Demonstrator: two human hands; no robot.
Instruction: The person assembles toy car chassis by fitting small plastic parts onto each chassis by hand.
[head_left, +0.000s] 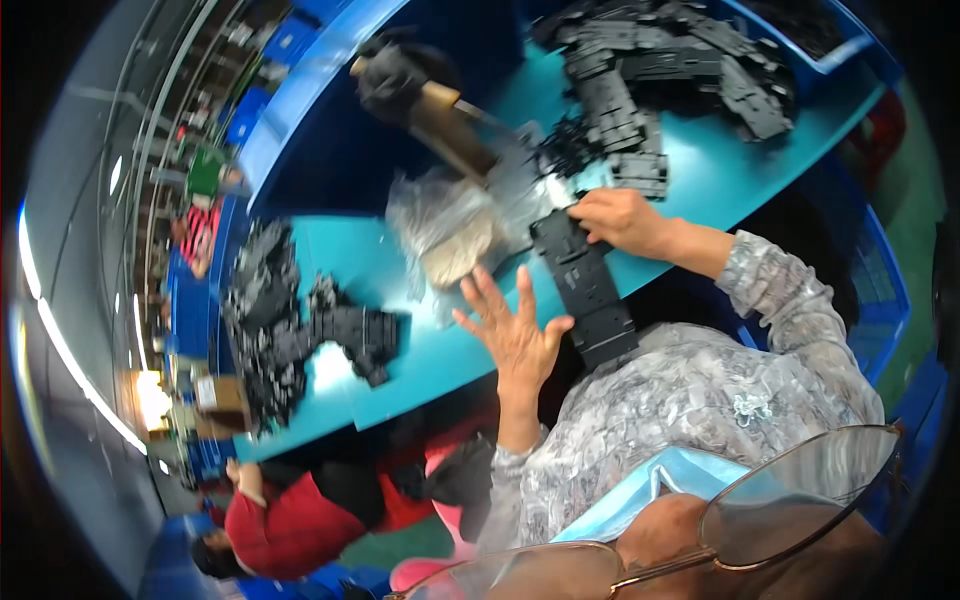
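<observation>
Black plastic forms the long moulded panel (583, 290) right of the frame's centre, slanting from the right hand (625, 222) down to the grey patterned shirt (700, 385). Its lower end reaches over the near edge of the teal counter (335, 255), so it could tip or slide down if the upper end were let go; whether the body props that end is unclear from this angle. Clear film of the plastic bag (415, 215), with pale contents showing, lies just left of the panel, and a sideways sweep of the fingers could snag it or drag it along. Small black pieces (568, 148) crowd the spot above the right hand; a careless knock might scatter them. The piled black parts (640, 65) at the upper right look loosely stacked, and pulling one out could bring others sliding.

As for the hands, the right one has its fingers bent together at the panel's upper end; I cannot tell whether they grip it, pinch something small or merely press. The left hand (515, 340) is spread wide, holding nothing visible, its thumb at the panel's left edge, contact uncertain.
</observation>
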